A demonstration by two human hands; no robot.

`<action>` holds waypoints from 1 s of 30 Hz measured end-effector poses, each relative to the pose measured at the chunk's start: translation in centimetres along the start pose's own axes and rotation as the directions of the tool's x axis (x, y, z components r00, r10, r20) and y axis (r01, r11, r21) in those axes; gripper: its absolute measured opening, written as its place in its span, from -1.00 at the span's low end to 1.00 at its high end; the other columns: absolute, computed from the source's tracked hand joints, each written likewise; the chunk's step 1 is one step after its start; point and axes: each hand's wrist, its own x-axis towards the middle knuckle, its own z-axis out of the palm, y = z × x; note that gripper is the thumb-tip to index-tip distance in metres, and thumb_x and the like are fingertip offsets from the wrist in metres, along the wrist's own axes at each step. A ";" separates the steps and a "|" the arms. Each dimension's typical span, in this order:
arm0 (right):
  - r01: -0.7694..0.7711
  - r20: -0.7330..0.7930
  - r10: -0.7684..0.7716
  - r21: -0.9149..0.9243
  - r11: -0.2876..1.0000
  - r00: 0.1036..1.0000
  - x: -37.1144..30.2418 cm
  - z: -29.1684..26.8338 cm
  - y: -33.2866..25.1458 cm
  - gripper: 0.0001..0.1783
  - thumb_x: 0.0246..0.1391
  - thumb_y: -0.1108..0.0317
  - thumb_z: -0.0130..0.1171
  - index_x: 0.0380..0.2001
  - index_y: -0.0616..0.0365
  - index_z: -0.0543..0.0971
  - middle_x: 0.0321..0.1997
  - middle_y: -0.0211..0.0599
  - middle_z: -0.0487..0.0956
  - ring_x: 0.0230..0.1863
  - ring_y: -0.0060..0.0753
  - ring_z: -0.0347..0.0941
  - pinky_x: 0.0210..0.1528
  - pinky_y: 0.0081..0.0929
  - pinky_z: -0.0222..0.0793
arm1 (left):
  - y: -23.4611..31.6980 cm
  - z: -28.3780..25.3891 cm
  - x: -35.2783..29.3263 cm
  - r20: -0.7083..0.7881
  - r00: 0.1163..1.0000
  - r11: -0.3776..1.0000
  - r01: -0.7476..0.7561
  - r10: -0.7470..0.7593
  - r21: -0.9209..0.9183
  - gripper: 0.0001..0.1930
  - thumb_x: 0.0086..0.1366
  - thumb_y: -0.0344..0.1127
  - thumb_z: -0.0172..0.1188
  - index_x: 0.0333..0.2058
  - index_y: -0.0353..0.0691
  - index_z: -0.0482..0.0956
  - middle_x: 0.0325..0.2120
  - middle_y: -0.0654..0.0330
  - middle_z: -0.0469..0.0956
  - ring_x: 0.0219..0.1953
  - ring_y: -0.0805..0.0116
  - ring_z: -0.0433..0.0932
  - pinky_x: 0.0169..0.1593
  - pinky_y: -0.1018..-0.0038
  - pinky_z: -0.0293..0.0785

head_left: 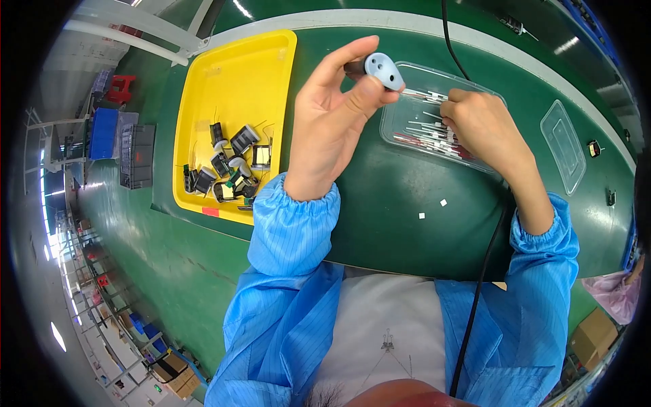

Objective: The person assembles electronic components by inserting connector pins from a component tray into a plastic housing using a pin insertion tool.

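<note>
My left hand (325, 119) is raised over the green tabletop, thumb and fingers pinching a small plastic part (384, 70). That part has a pale blue-grey, teardrop-shaped face with several holes and a dark body behind it. My right hand (483, 123) reaches into a shallow clear plastic box (388, 129), its fingers curled and pressed together among thin, stick-like pieces (434, 139) with white and reddish lengths. Whatever lies between those fingertips is hidden. Left of my left hand, a yellow tray (234, 74) holds several black-and-grey parts (244, 140) with thin leads, heaped at its near end.
A clear lid (564, 149) lies right of the box, near a small component (595, 148). Two white bits (443, 202) lie on the near tabletop. A black cable (479, 288) runs down past my right arm. Crates (137, 156) stand on the floor at left.
</note>
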 end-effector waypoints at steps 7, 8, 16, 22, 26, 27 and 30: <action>0.108 -0.022 -0.109 -0.022 0.994 0.994 -0.2 0.5 0.3 -0.95 -0.20 0.53 0.12 -0.56 0.27 0.49 -0.46 -0.20 0.45 -0.37 -0.14 0.47 -0.32 -0.28 0.44 | -0.7 -0.2 -0.2 0.038 0.998 0.998 0.052 -0.053 0.042 -0.67 0.25 -0.36 0.19 -0.05 -0.29 0.39 0.14 -0.03 0.28 -0.04 0.19 0.51 0.00 0.36 0.49; 0.110 -0.023 -0.110 -0.022 0.994 0.994 -0.1 0.4 0.3 -0.95 -0.20 0.53 0.12 -0.56 0.27 0.49 -0.46 -0.20 0.45 -0.37 -0.14 0.47 -0.32 -0.28 0.44 | -1.2 -0.7 -0.1 0.053 0.998 0.993 -0.039 0.033 0.112 -0.72 0.24 -0.38 0.18 -0.10 -0.29 0.41 0.13 -0.04 0.29 -0.05 0.19 0.51 -0.02 0.34 0.50; 0.102 -0.014 -0.101 0.047 0.994 0.995 0.1 -0.8 0.5 -0.87 -0.22 0.53 0.07 -0.50 0.31 0.53 -0.45 -0.13 0.50 -0.36 -0.08 0.49 -0.29 -0.24 0.45 | -0.6 0.6 -0.1 0.029 0.996 0.973 -0.092 0.088 0.212 -0.82 0.18 -0.49 0.25 -0.39 -0.34 0.38 -0.16 -0.06 0.52 -0.31 0.46 0.53 -0.29 0.59 0.49; 0.091 -0.061 -0.074 0.351 0.932 0.995 -0.1 -3.1 1.8 -0.88 -0.18 0.49 0.10 -0.47 0.28 0.50 -0.49 -0.15 0.53 -0.48 -0.16 0.45 -0.40 -0.33 0.37 | -0.7 -0.1 -0.2 0.144 0.990 0.970 -0.031 -0.005 0.243 -0.83 0.38 -0.27 0.00 -0.36 -0.23 0.32 -0.18 -0.16 0.53 -0.34 0.45 0.46 -0.27 0.50 0.44; 0.041 -0.110 0.028 0.577 0.816 0.994 -0.1 -3.8 2.2 -0.80 -0.05 0.44 0.14 -0.29 0.26 0.55 -0.51 -0.32 0.49 -0.53 -0.56 0.34 -0.45 -0.58 0.28 | -0.7 0.1 -0.1 0.108 0.989 0.995 0.101 -0.099 -0.015 -0.82 0.40 -0.23 -0.05 -0.26 -0.24 0.33 -0.12 -0.15 0.50 -0.31 0.43 0.45 -0.21 0.48 0.44; 0.039 -0.110 0.030 0.576 0.817 0.994 0.0 -3.6 2.3 -0.80 -0.05 0.44 0.14 -0.29 0.26 0.55 -0.51 -0.32 0.49 -0.53 -0.56 0.34 -0.45 -0.58 0.28 | -0.9 0.1 0.0 0.084 0.991 0.993 0.108 -0.104 -0.044 -0.82 0.38 -0.25 -0.01 -0.22 -0.26 0.33 -0.10 -0.14 0.49 -0.28 0.41 0.47 -0.17 0.47 0.44; -0.027 -0.070 0.124 0.763 0.646 0.990 0.0 -3.2 2.6 -0.80 0.05 0.39 0.15 -0.26 0.25 0.56 -0.47 -0.39 0.52 -0.49 -0.64 0.34 -0.44 -0.59 0.29 | -0.9 0.7 -0.3 0.011 0.999 0.996 0.052 -0.053 0.074 -0.73 0.34 -0.30 0.07 -0.08 -0.32 0.34 -0.08 -0.09 0.48 -0.21 0.38 0.50 -0.09 0.47 0.45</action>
